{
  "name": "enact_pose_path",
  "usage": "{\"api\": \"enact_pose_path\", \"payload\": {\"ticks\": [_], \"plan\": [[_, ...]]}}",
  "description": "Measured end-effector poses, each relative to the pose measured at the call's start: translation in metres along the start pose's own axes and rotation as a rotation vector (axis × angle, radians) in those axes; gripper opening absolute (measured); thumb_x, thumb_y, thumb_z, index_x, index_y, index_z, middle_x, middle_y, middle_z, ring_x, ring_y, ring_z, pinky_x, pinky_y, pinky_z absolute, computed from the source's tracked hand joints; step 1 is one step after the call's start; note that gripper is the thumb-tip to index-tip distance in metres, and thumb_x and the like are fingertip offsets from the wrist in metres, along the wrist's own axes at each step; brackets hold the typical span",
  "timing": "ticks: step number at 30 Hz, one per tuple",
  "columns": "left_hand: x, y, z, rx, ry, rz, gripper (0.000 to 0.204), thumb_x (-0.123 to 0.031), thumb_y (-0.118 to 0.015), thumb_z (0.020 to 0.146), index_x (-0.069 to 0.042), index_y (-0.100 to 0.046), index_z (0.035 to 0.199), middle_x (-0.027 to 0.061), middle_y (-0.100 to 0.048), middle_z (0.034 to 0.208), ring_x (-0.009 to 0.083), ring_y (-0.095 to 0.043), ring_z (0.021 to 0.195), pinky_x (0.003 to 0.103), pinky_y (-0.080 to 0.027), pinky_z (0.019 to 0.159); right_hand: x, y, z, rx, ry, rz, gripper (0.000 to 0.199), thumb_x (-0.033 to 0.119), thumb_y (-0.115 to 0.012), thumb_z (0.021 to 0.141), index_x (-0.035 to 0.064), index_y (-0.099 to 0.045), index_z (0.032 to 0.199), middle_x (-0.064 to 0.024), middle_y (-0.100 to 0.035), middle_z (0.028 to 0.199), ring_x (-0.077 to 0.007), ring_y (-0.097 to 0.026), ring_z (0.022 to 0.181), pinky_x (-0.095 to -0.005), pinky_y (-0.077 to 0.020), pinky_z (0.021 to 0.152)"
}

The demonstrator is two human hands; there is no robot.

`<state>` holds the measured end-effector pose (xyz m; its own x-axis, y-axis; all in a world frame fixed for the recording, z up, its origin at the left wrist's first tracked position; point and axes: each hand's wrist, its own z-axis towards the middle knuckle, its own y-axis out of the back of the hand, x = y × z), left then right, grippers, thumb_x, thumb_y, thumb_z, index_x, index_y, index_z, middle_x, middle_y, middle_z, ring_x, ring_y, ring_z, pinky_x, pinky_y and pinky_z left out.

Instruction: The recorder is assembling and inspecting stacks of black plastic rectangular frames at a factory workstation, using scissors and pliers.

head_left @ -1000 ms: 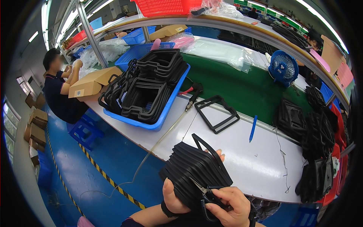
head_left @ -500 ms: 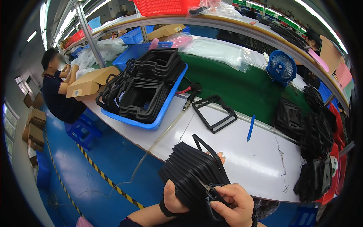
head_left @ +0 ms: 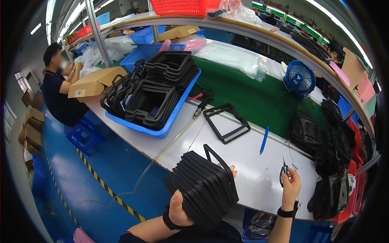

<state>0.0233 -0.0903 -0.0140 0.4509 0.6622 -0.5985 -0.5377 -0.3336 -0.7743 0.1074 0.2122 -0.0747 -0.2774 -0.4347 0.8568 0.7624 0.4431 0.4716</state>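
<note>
A thick stack of black rectangular frames (head_left: 198, 184) is tilted in front of me at the table's near edge. My left hand (head_left: 179, 209) is closed round it, thumb on the near side and some fingertips showing past the far side. One frame at the top of the stack stands partly apart from the others. Farther right, my right hand (head_left: 291, 185) grips small black-handled scissors (head_left: 285, 172) over the white tabletop (head_left: 255, 182), their thin tips pointing away from me. A single black frame (head_left: 227, 123) lies flat beyond the stack.
A blue basket (head_left: 162, 133) full of black frames stands at the left, beside an air gun (head_left: 197, 112) with a clear hose. A blue pen (head_left: 264, 140) lies mid-table. A blue fan (head_left: 300, 79) and more black parts (head_left: 306, 131) are at the right. A co-worker (head_left: 60, 89) sits far left.
My right hand has carried the scissors away from the stack, to the right over the table. My left hand still holds the stack, and the view has shifted slightly.
</note>
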Motion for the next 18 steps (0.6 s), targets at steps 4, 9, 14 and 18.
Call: {"api": "enact_pose_path", "payload": {"ticks": [4, 9, 14, 18], "plan": [[0.0, -0.001, 0.002, 0.0, 0.006, -0.02, 0.107, -0.081, -0.034, 0.076, -0.002, -0.012, 0.145, 0.0257, -0.015, 0.149, 0.0349, -0.017, 0.14, 0.049, -0.02, 0.111, -0.068, 0.01, 0.02, -0.111, -0.031, -0.126, 0.028, 0.01, -0.067, 0.075, 0.0016, -0.065, 0.102, -0.0032, -0.052, 0.078, -0.0119, -0.046, 0.063, -0.026, -0.039, 0.056], [0.0, -0.005, 0.003, -0.027, 0.018, -0.046, 0.108, -0.081, -0.034, 0.076, -0.002, -0.013, 0.145, 0.0256, -0.017, 0.148, 0.0349, -0.018, 0.139, 0.049, -0.019, 0.112, -0.085, 0.01, 0.033, -0.178, -0.01, -0.224, 0.029, 0.011, -0.069, 0.074, 0.0009, -0.063, 0.099, -0.003, -0.052, 0.076, -0.0127, -0.048, 0.064, -0.0259, -0.0397, 0.056], [0.001, -0.002, 0.003, -0.032, 0.039, -0.026, 0.109, -0.082, -0.035, 0.075, -0.002, -0.012, 0.145, 0.0253, -0.018, 0.148, 0.0348, -0.021, 0.138, 0.05, -0.019, 0.111, -0.039, 0.044, 0.02, 0.089, -0.109, -0.171, 0.036, 0.011, -0.074, 0.072, 0.0011, -0.054, 0.1, -0.002, -0.051, 0.071, -0.0094, -0.048, 0.062, -0.0246, -0.0393, 0.054], [-0.001, 0.004, -0.003, -0.045, 0.029, -0.012, 0.11, -0.082, -0.036, 0.074, -0.002, -0.014, 0.145, 0.0248, -0.02, 0.147, 0.0349, -0.023, 0.137, 0.051, -0.021, 0.11, 0.015, 0.133, -0.017, 0.543, -0.349, 0.053, 0.03, -0.004, -0.068, 0.071, -0.0032, -0.053, 0.097, -0.0078, -0.064, 0.075, -0.0083, -0.06, 0.067, -0.019, -0.0459, 0.059]]}}
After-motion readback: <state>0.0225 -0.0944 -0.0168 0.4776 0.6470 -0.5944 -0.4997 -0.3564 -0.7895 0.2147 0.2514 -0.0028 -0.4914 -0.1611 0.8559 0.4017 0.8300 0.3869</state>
